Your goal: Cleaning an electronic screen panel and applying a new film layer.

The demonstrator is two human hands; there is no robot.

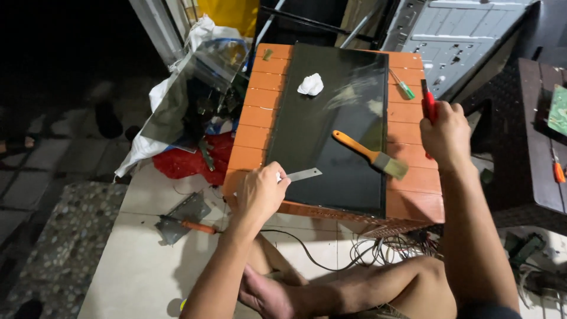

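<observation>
A large black flat screen panel [331, 124] lies on an orange slatted plastic table [254, 118]. My left hand [260, 192] grips a thin flat metal blade [304, 175] at the panel's near left edge. My right hand [446, 136] is closed around a red-handled tool [427, 103] beside the panel's right edge. On the panel rest an orange-handled paintbrush [369, 153] and a crumpled white tissue [310, 84].
A green-handled screwdriver [404, 86] lies on the table's far right. Torn bags, a glass-like sheet [195, 88] and red cloth sit left. An orange-handled tool [192, 224] lies on the floor tiles. Tangled wires [384, 248] hang below the table. A dark table [537, 147] stands right.
</observation>
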